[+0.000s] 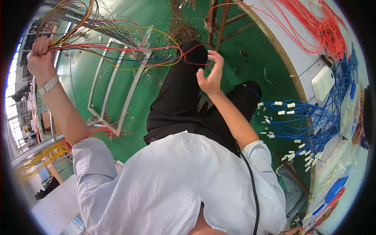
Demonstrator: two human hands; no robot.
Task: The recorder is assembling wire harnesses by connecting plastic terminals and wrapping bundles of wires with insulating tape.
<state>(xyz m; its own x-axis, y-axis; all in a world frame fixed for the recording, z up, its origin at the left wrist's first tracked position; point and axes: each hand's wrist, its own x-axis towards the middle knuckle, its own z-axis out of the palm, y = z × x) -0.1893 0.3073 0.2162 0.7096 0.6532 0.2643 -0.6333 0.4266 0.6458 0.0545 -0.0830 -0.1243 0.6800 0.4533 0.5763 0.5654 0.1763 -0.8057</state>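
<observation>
At the upper left, my left hand [41, 58] is closed round a bundle of long thin wires [78, 46] in red, yellow, blue and darker colours. Some of them loop up over the fist, while the rest stretch across to the right above my lap. Near their looped right ends is my right hand [211, 76], raised with thumb and fingers apart. A red wire passes close behind its fingertips; I cannot tell whether it touches them. Nothing is gripped in the right hand.
On the white table [307, 72] at right lie coiled red wires [331, 33] and a white box [323, 83]. Blue wires with white connectors [290, 105] overhang its edge. A metal frame [111, 84] and wire scraps [184, 33] are on the green floor.
</observation>
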